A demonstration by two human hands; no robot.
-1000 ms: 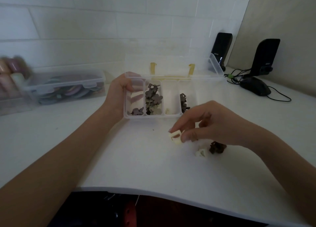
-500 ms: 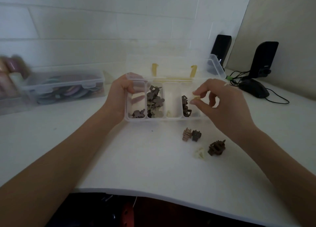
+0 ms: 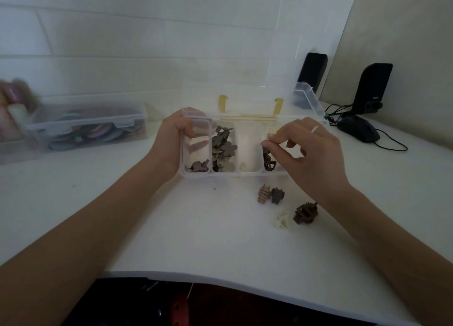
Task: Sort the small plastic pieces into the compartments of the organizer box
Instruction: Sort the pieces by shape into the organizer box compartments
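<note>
The clear organizer box [image 3: 220,174] lies open mid-table with its lid [image 3: 247,100] tipped back. My left hand [image 3: 171,141] grips its left end, fingers curled into the leftmost compartment. My right hand [image 3: 308,154] hovers over the rightmost compartment and pinches a small cream piece [image 3: 271,131] between thumb and forefinger. Dark pieces [image 3: 199,166] sit in the first compartment, brown and olive ones [image 3: 223,149] in the second, one cream piece [image 3: 243,166] in the third. On the table lie a tan piece [image 3: 264,193], a dark piece [image 3: 277,195], a brown piece [image 3: 306,213] and a cream piece [image 3: 282,219].
A closed clear storage box [image 3: 85,124] with coloured items stands at the left by the wall. Two black speakers [image 3: 315,73] [image 3: 373,87], a mouse [image 3: 359,129] and cables sit at the back right. The table's front edge [image 3: 220,280] runs close to me.
My right hand lifted the cream piece from the table near the loose pieces and carried it up over the box's rightmost compartment. My left hand stayed on the box.
</note>
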